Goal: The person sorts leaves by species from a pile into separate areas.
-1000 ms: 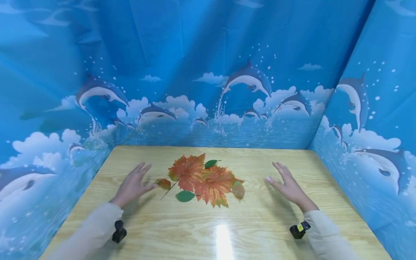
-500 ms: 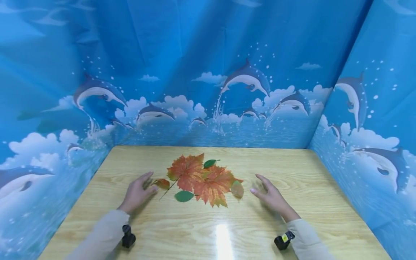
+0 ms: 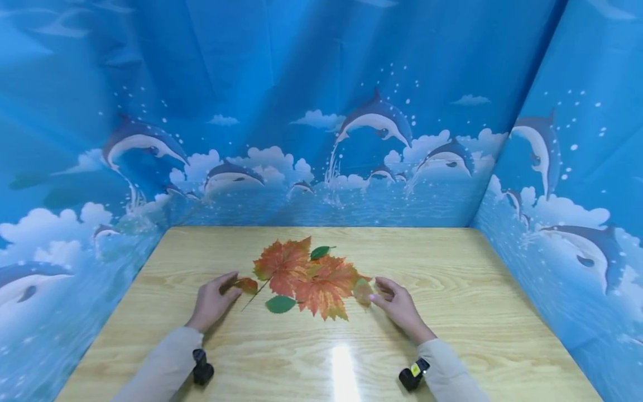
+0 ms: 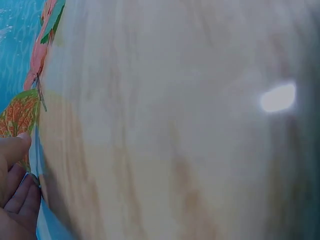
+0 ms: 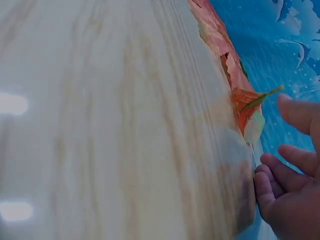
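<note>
Lobed leaves (image 3: 301,276) (papery) on glossy table (image 3: 452,312).

Bright, even light falls from above. In the head view a white streak of glare lies on the glossy tabletop (image 3: 344,365) near the front edge, and soft shadows sit under both hands. The wide lens bends the blue backdrop (image 3: 311,100) at the edges. Both wrist views are blurred and hazy; the wood grain smears, with pale glare spots (image 4: 278,97) on the tabletop.
</note>
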`<control>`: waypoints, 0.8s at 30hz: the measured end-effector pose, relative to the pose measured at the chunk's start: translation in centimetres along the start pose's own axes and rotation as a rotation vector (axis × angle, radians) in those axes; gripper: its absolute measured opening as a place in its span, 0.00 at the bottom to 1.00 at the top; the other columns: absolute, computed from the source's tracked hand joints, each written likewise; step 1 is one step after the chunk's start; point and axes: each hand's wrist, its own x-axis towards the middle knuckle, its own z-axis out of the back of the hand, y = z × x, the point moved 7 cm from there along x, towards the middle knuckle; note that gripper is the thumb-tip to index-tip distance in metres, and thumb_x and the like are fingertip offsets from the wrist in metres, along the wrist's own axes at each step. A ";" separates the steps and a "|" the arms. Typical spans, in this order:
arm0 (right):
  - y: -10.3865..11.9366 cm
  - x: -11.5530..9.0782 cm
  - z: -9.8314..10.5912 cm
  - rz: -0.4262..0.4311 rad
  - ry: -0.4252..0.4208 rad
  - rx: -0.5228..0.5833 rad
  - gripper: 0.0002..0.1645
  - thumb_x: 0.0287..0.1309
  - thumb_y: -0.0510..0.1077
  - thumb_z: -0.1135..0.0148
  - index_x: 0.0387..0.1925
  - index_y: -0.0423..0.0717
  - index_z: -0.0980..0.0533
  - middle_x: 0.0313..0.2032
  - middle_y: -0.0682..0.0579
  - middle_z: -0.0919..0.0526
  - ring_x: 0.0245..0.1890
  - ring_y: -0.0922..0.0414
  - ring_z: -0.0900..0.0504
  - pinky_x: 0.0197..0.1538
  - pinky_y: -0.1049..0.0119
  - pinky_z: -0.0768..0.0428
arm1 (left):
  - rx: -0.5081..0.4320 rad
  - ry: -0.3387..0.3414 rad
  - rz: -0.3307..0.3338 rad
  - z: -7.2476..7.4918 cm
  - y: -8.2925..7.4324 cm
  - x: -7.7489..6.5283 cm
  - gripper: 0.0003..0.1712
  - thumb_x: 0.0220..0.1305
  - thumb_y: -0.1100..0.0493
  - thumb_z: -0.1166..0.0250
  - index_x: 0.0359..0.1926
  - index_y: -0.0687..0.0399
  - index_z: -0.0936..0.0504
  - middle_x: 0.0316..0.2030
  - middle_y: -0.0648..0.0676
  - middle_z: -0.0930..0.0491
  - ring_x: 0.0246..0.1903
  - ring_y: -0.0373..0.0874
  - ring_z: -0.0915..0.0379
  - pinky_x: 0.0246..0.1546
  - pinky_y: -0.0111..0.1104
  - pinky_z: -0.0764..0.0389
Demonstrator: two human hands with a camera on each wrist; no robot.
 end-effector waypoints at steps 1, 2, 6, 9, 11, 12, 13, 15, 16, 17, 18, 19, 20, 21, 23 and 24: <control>0.1 0.1 -0.1 -0.004 -0.019 -0.002 0.32 0.55 0.40 0.32 0.60 0.30 0.31 0.55 0.35 0.23 0.56 0.42 0.25 0.58 0.53 0.26 | -0.008 -0.005 0.009 0.0 0.1 0.0 0.27 0.59 0.65 0.33 0.60 0.67 0.27 0.55 0.66 0.24 0.55 0.61 0.27 0.56 0.50 0.28; 0.1 0.2 -0.2 -0.012 -0.036 -0.006 0.31 0.55 0.39 0.32 0.58 0.30 0.30 0.53 0.36 0.22 0.54 0.42 0.23 0.57 0.53 0.25 | -0.014 -0.008 0.017 0.1 0.2 0.0 0.26 0.60 0.65 0.33 0.59 0.67 0.27 0.55 0.65 0.23 0.55 0.60 0.27 0.55 0.49 0.28; 0.4 0.5 -0.5 -0.054 -0.077 -0.058 0.28 0.53 0.39 0.30 0.54 0.32 0.25 0.47 0.40 0.18 0.47 0.47 0.20 0.52 0.56 0.22 | -0.029 -0.039 0.034 0.2 0.3 0.0 0.23 0.59 0.65 0.33 0.56 0.67 0.24 0.52 0.66 0.21 0.52 0.60 0.25 0.53 0.47 0.26; 0.6 1.0 -0.7 -0.066 -0.093 -0.091 0.24 0.51 0.37 0.30 0.50 0.31 0.23 0.42 0.41 0.16 0.41 0.50 0.19 0.46 0.62 0.21 | -0.014 -0.077 0.023 0.3 0.2 0.0 0.21 0.58 0.66 0.32 0.52 0.66 0.21 0.49 0.66 0.20 0.50 0.60 0.24 0.52 0.48 0.25; 0.7 1.3 -0.8 -0.063 -0.104 -0.105 0.22 0.50 0.36 0.30 0.47 0.30 0.22 0.38 0.42 0.16 0.36 0.53 0.19 0.41 0.66 0.21 | 0.002 -0.100 0.012 0.4 0.1 0.0 0.19 0.57 0.66 0.31 0.50 0.65 0.19 0.48 0.66 0.19 0.49 0.60 0.23 0.51 0.49 0.25; 0.7 1.4 -0.8 -0.064 -0.110 -0.114 0.21 0.49 0.35 0.29 0.46 0.30 0.21 0.37 0.43 0.16 0.35 0.55 0.20 0.39 0.68 0.22 | 0.009 -0.110 0.008 0.4 0.1 0.0 0.18 0.56 0.66 0.31 0.49 0.65 0.19 0.47 0.65 0.18 0.49 0.60 0.23 0.51 0.49 0.25; 0.7 1.6 -0.8 -0.065 -0.115 -0.118 0.20 0.48 0.35 0.29 0.45 0.30 0.21 0.35 0.43 0.16 0.33 0.56 0.20 0.38 0.70 0.23 | 0.016 -0.118 0.003 0.4 0.1 0.1 0.17 0.56 0.66 0.31 0.49 0.64 0.18 0.47 0.65 0.18 0.48 0.60 0.22 0.50 0.49 0.24; 0.7 1.8 -0.8 -0.063 -0.121 -0.139 0.19 0.47 0.35 0.29 0.43 0.30 0.20 0.33 0.45 0.16 0.31 0.58 0.21 0.36 0.71 0.24 | 0.023 -0.130 0.002 0.4 0.2 0.1 0.17 0.56 0.66 0.31 0.48 0.64 0.17 0.46 0.64 0.17 0.47 0.59 0.21 0.49 0.49 0.24; 0.7 1.8 -0.8 -0.063 -0.122 -0.147 0.18 0.47 0.35 0.28 0.42 0.31 0.20 0.32 0.46 0.16 0.30 0.59 0.21 0.35 0.71 0.24 | 0.023 -0.135 0.005 0.4 0.3 0.1 0.16 0.56 0.66 0.31 0.47 0.64 0.17 0.45 0.64 0.17 0.47 0.59 0.21 0.49 0.49 0.24; 0.7 1.9 -0.9 -0.066 -0.122 -0.155 0.18 0.47 0.35 0.28 0.41 0.31 0.20 0.31 0.47 0.16 0.30 0.59 0.21 0.35 0.71 0.24 | 0.024 -0.140 0.010 0.4 0.3 0.2 0.16 0.56 0.66 0.31 0.47 0.64 0.17 0.45 0.64 0.17 0.47 0.59 0.21 0.49 0.48 0.23; 0.7 1.9 -0.9 -0.064 -0.122 -0.159 0.17 0.46 0.35 0.28 0.40 0.31 0.20 0.31 0.47 0.16 0.29 0.59 0.22 0.35 0.71 0.24 | 0.026 -0.144 0.021 0.4 0.3 0.2 0.16 0.56 0.66 0.31 0.47 0.64 0.17 0.45 0.64 0.17 0.46 0.58 0.21 0.48 0.48 0.23; 0.7 2.0 -1.0 -0.064 -0.122 -0.165 0.17 0.46 0.34 0.28 0.40 0.31 0.20 0.30 0.48 0.17 0.28 0.60 0.22 0.34 0.71 0.24 | 0.028 -0.149 0.034 0.5 0.4 0.3 0.16 0.56 0.66 0.31 0.47 0.64 0.17 0.45 0.64 0.17 0.46 0.58 0.20 0.48 0.48 0.23; 0.7 2.0 -1.0 -0.064 -0.123 -0.171 0.16 0.46 0.34 0.28 0.39 0.31 0.19 0.29 0.48 0.17 0.28 0.60 0.22 0.34 0.71 0.24 | 0.031 -0.153 0.048 0.5 0.4 0.3 0.15 0.57 0.66 0.31 0.47 0.64 0.17 0.44 0.64 0.17 0.45 0.58 0.20 0.47 0.47 0.23; 0.7 2.1 -1.0 -0.064 -0.123 -0.175 0.15 0.46 0.34 0.28 0.38 0.32 0.19 0.28 0.49 0.17 0.27 0.61 0.23 0.33 0.71 0.25 | 0.031 -0.157 0.063 0.5 0.4 0.4 0.15 0.57 0.66 0.31 0.47 0.64 0.17 0.44 0.64 0.17 0.45 0.57 0.20 0.47 0.47 0.23; 0.8 2.2 -1.0 -0.059 -0.125 -0.188 0.14 0.45 0.34 0.28 0.37 0.32 0.19 0.27 0.49 0.18 0.26 0.61 0.23 0.33 0.71 0.25 | 0.034 -0.166 0.083 0.5 0.4 0.4 0.15 0.57 0.66 0.31 0.46 0.64 0.16 0.43 0.64 0.17 0.43 0.56 0.20 0.46 0.46 0.22; 0.8 2.2 -1.0 -0.056 -0.126 -0.196 0.13 0.45 0.34 0.28 0.35 0.32 0.19 0.26 0.49 0.18 0.26 0.62 0.24 0.32 0.71 0.26 | 0.033 -0.172 0.091 0.5 0.4 0.5 0.14 0.56 0.66 0.31 0.45 0.64 0.16 0.43 0.63 0.16 0.42 0.56 0.19 0.45 0.46 0.22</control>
